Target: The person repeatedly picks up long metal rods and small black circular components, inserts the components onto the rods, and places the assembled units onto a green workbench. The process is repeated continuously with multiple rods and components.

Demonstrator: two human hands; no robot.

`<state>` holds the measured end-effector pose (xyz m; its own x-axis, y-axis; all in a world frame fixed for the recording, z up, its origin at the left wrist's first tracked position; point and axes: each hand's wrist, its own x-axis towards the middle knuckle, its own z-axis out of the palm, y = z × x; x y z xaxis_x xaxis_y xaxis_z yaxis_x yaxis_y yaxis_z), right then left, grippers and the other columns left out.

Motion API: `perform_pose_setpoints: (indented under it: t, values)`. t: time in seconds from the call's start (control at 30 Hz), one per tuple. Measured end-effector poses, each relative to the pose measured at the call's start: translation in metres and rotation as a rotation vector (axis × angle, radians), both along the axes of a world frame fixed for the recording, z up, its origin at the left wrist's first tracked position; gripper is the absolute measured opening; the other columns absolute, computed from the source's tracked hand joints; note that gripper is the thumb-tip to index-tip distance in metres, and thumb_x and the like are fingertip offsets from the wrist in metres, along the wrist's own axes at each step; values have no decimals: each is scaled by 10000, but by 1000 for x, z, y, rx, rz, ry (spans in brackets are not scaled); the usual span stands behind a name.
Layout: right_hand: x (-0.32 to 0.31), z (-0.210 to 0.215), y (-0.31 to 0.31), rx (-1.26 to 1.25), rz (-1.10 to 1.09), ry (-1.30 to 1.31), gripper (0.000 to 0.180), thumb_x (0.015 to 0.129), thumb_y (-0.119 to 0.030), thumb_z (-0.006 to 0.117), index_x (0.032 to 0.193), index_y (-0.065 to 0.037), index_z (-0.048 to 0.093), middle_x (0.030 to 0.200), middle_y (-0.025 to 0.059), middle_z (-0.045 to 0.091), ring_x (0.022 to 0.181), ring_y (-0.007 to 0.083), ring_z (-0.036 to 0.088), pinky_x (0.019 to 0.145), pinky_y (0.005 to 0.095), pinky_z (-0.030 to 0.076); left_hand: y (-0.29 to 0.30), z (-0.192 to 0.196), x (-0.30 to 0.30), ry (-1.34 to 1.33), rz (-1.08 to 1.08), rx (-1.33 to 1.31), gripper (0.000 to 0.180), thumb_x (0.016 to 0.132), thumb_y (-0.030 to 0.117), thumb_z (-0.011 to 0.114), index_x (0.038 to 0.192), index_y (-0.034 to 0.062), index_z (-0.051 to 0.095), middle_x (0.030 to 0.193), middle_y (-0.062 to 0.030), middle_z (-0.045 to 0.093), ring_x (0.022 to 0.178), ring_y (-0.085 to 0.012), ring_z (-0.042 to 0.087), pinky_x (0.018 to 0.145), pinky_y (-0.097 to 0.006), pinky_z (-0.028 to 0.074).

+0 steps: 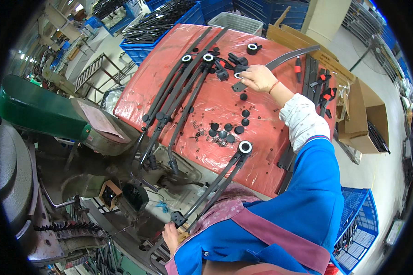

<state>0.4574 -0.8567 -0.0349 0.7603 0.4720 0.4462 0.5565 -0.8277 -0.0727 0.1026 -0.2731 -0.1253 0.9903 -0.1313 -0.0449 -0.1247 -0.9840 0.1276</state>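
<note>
My right hand (259, 79) reaches over the red table, fingers closed on a black plastic fitting (240, 68) with a white ring. Beside it lie other black fittings (221, 73) and a flat grey metal strip (280, 59). Low in the view, my left hand (171, 236) is closed at the lower end of a black double-rod arm (211, 192). That arm slants up over the near table edge to a round head with a white ring (245, 147). Fingers of my left hand are partly hidden. Several similar rod arms (183, 91) lie on the table's left.
Black round caps (222, 134) and small rings are scattered on the red table cover (206, 156). A red-handled screwdriver (298, 68) and dark strips lie at right. A green machine (46, 107) stands left. Around are a cardboard box (365, 117) and a blue crate (365, 229).
</note>
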Motion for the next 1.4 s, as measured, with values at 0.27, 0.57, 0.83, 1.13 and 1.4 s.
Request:
perform_pose_setpoints:
  t: [0.27,0.57,0.83,1.13,1.4]
  values:
    - [-23,35,175,-28,244,123,458,945,-466,480,685,-109,600,547,130,587,534,345,613,517,452,496,-17,37,-6,-78,-30,-36,393,741,256,658,1050,22,587,980,-165,567,843,-385,555,726,-466,425]
    - [-143,3,343,-20,693,206,310,954,-323,528,748,-99,589,524,104,570,482,303,595,455,422,480,-32,124,-7,-145,100,-239,581,566,182,807,1063,-2,569,1016,-154,556,955,-355,567,814,-446,433]
    - [-199,17,450,-107,843,239,383,956,-366,523,707,-89,616,517,121,586,485,311,620,443,422,501,17,126,-71,-213,287,-275,491,581,56,720,1046,11,568,1039,-134,563,935,-331,582,802,-410,429]
    - [-244,28,540,-215,836,285,367,974,-345,501,739,-82,604,538,124,584,509,316,608,468,425,486,101,114,-111,-290,273,-236,419,631,6,658,1043,-17,590,1061,-154,575,974,-338,573,817,-419,427]
    - [-274,25,594,-194,766,251,401,967,-379,501,733,-79,627,524,117,593,482,302,617,444,405,493,163,98,-130,-238,158,-284,451,679,16,632,1120,-5,542,1103,-138,571,994,-302,570,836,-408,414]
